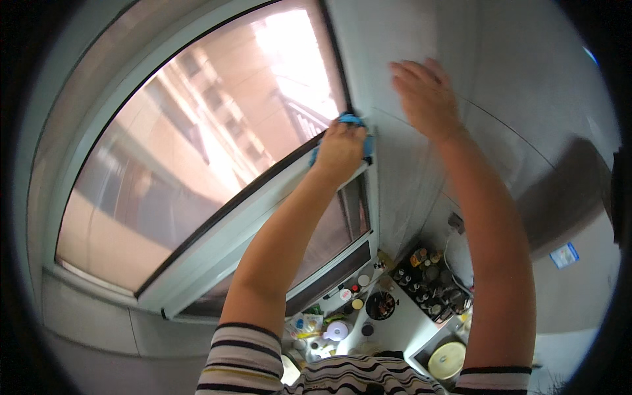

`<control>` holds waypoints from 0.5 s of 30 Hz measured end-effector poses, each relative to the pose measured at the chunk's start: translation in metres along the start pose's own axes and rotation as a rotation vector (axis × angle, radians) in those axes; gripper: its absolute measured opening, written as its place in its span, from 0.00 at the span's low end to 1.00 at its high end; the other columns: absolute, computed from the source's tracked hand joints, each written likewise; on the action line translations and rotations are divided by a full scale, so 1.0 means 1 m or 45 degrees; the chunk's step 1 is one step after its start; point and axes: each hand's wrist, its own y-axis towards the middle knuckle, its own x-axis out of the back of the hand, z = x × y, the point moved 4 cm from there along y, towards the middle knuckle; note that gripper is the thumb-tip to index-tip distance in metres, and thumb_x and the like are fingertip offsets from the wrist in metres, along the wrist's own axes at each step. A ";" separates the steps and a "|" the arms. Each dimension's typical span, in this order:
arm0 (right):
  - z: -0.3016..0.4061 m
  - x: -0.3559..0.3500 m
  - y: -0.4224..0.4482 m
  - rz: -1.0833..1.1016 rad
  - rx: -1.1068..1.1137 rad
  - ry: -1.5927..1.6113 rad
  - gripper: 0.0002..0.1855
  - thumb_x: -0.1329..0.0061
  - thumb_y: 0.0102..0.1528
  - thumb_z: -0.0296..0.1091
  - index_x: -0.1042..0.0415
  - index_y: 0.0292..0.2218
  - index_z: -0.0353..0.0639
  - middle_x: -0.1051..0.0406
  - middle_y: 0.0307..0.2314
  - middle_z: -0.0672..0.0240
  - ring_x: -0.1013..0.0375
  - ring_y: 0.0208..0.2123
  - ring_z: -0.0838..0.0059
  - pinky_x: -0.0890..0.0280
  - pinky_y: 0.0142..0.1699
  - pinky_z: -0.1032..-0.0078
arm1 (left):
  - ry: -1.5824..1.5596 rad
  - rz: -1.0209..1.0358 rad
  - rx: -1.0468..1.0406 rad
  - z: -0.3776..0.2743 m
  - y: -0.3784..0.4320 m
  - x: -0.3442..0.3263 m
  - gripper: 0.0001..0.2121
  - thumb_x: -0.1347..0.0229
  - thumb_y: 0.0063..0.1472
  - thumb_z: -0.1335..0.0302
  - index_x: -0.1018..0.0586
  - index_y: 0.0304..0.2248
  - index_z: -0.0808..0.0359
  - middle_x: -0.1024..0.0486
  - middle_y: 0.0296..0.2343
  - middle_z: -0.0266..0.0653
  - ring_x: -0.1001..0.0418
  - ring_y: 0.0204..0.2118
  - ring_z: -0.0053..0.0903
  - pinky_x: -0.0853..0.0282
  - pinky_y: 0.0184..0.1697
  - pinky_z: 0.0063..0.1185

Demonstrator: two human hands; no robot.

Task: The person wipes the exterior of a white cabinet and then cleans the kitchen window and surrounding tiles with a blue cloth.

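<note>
My left hand (340, 148) presses a blue cloth (368, 145) against the corner of a white window frame (217, 227), where the black seal of the upper glass pane (197, 148) ends. Parts of the cloth stick out around the fingers and behind the hand. Raised to the right of the window, my right hand (427, 98) is slightly blurred and holds nothing visible, its fingers near the grey wall panel (405, 29). Whether it touches the wall, I cannot tell.
Far below, a counter holds a dark bowl (380, 305), several jars, a lilac-lidded container (336, 331) and a rack crowded with bottles (429, 286). A round yellowish lid or basin (447, 360) lies at the lower right. A blue-edged label (564, 255) is on the right-hand surface.
</note>
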 end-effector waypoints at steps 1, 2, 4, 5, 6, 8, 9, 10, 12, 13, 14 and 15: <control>-0.009 0.000 -0.004 -0.003 0.013 0.001 0.09 0.55 0.53 0.32 0.28 0.37 0.47 0.33 0.47 0.71 0.38 0.53 0.76 0.51 0.62 0.66 | 0.012 -0.045 -0.041 -0.006 0.002 0.004 0.13 0.46 0.48 0.74 0.29 0.35 0.67 0.26 0.32 0.46 0.31 0.42 0.40 0.41 0.54 0.33; -0.009 0.000 -0.005 0.004 0.030 -0.047 0.10 0.54 0.52 0.32 0.28 0.38 0.48 0.33 0.47 0.72 0.39 0.53 0.76 0.51 0.62 0.66 | 0.075 0.098 0.019 -0.006 -0.006 0.007 0.12 0.47 0.50 0.75 0.29 0.35 0.68 0.26 0.35 0.48 0.31 0.44 0.40 0.42 0.55 0.33; -0.003 0.003 -0.005 -0.023 0.043 -0.062 0.10 0.53 0.51 0.32 0.28 0.38 0.48 0.33 0.47 0.74 0.39 0.53 0.77 0.51 0.62 0.65 | 0.048 0.080 0.032 0.000 -0.037 0.024 0.12 0.48 0.49 0.76 0.30 0.36 0.68 0.28 0.40 0.51 0.33 0.48 0.41 0.45 0.57 0.34; 0.000 0.004 -0.005 -0.056 0.044 -0.033 0.10 0.52 0.51 0.32 0.28 0.38 0.49 0.33 0.47 0.75 0.38 0.52 0.78 0.52 0.62 0.65 | 0.033 0.052 0.059 0.003 -0.056 0.034 0.13 0.47 0.49 0.76 0.30 0.36 0.68 0.28 0.41 0.51 0.34 0.49 0.41 0.46 0.58 0.35; 0.000 0.007 -0.003 -0.086 0.039 -0.020 0.10 0.52 0.51 0.32 0.28 0.38 0.49 0.33 0.47 0.76 0.38 0.52 0.78 0.52 0.62 0.65 | 0.068 0.051 0.104 0.007 -0.074 0.047 0.13 0.47 0.49 0.76 0.30 0.36 0.67 0.29 0.42 0.51 0.34 0.49 0.41 0.45 0.58 0.35; 0.003 0.005 0.000 -0.112 0.056 -0.002 0.09 0.52 0.50 0.31 0.28 0.36 0.49 0.33 0.47 0.77 0.38 0.52 0.78 0.52 0.62 0.66 | 0.129 0.054 0.184 0.018 -0.117 0.076 0.12 0.48 0.49 0.76 0.30 0.36 0.67 0.29 0.44 0.52 0.34 0.49 0.41 0.45 0.58 0.36; 0.004 0.005 0.001 -0.125 0.059 0.005 0.09 0.52 0.50 0.31 0.28 0.36 0.49 0.33 0.46 0.78 0.38 0.51 0.79 0.52 0.62 0.66 | 0.104 0.068 0.226 0.023 -0.136 0.089 0.13 0.48 0.49 0.76 0.29 0.36 0.67 0.30 0.45 0.51 0.35 0.50 0.42 0.46 0.58 0.36; 0.001 0.007 0.001 -0.110 0.054 -0.004 0.08 0.52 0.51 0.31 0.28 0.36 0.49 0.33 0.46 0.78 0.38 0.51 0.79 0.52 0.62 0.65 | 0.080 0.077 0.262 0.027 -0.150 0.103 0.13 0.48 0.49 0.77 0.29 0.37 0.67 0.31 0.46 0.50 0.35 0.50 0.43 0.47 0.59 0.37; -0.012 0.014 -0.004 -0.073 0.034 -0.037 0.08 0.53 0.51 0.31 0.28 0.35 0.49 0.32 0.46 0.77 0.38 0.51 0.78 0.52 0.62 0.65 | 0.167 0.168 0.319 0.032 -0.175 0.125 0.12 0.48 0.49 0.77 0.28 0.36 0.66 0.31 0.46 0.50 0.36 0.51 0.45 0.47 0.58 0.39; -0.010 0.012 -0.002 -0.094 0.047 -0.008 0.07 0.53 0.51 0.31 0.28 0.35 0.49 0.32 0.45 0.77 0.38 0.51 0.78 0.52 0.62 0.65 | 0.311 0.091 0.318 0.042 -0.208 0.125 0.11 0.51 0.51 0.75 0.28 0.36 0.65 0.31 0.46 0.52 0.34 0.48 0.44 0.43 0.55 0.40; -0.011 0.005 -0.005 -0.068 0.062 -0.039 0.07 0.53 0.51 0.31 0.28 0.35 0.49 0.32 0.45 0.76 0.38 0.51 0.78 0.52 0.62 0.65 | 0.172 0.287 0.490 0.045 -0.216 0.134 0.11 0.50 0.49 0.76 0.27 0.35 0.65 0.30 0.44 0.51 0.33 0.46 0.44 0.42 0.52 0.40; -0.002 0.006 0.002 -0.076 0.065 -0.042 0.07 0.53 0.51 0.31 0.27 0.35 0.49 0.31 0.44 0.76 0.38 0.51 0.78 0.52 0.62 0.65 | 0.393 0.039 0.356 0.060 -0.251 0.143 0.12 0.50 0.47 0.80 0.28 0.35 0.67 0.29 0.40 0.51 0.32 0.42 0.44 0.38 0.48 0.39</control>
